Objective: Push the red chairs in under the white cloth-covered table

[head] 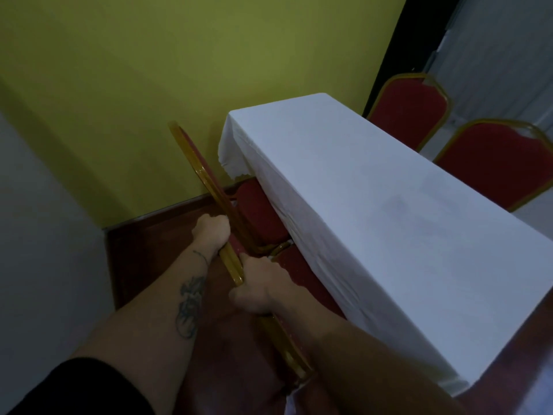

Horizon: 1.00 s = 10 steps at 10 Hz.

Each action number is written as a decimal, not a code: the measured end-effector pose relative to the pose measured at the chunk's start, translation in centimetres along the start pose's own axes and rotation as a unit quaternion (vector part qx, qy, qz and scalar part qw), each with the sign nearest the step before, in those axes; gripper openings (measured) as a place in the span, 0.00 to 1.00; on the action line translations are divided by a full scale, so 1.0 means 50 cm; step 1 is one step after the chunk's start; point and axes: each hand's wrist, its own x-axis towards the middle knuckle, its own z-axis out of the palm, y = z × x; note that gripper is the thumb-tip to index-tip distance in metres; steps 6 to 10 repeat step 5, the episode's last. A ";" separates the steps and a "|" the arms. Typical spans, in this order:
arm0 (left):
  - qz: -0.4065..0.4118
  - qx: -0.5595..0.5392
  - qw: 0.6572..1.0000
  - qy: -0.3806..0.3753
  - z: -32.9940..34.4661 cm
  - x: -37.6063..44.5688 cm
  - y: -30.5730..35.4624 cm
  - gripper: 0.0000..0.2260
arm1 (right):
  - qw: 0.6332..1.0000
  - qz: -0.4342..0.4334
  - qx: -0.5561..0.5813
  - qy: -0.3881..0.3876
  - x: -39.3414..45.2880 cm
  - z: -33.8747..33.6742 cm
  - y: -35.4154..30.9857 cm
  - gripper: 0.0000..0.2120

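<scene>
A long table under a white cloth [374,205] runs from the yellow wall toward me. Two red chairs with gold frames stand on its near side. My left hand [212,232] is shut on the gold back frame of the farther chair [194,163], whose red seat [257,214] is partly under the cloth. My right hand [263,290] grips the top of the back of the nearer chair [287,351]; that chair's seat [305,283] also sits partly beneath the cloth's edge. Both chair backs are seen edge-on.
Two more red chairs [410,109] [493,163] stand on the table's far side, backs close to the cloth. A yellow wall [149,70] lies ahead, a pale wall [36,235] on the left. Dark red floor [155,250] shows between me and the walls.
</scene>
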 end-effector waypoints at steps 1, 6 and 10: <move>0.000 -0.010 1.000 -0.001 0.029 0.006 0.015 0.23 | 1.000 0.011 0.008 0.006 0.009 -0.017 0.020 0.31; 0.038 0.121 0.991 -0.030 0.037 -0.032 0.049 0.26 | 0.993 0.051 0.103 -0.037 0.005 -0.077 0.073 0.42; 0.038 0.121 0.991 -0.030 0.037 -0.032 0.049 0.26 | 0.993 0.051 0.103 -0.037 0.005 -0.077 0.073 0.42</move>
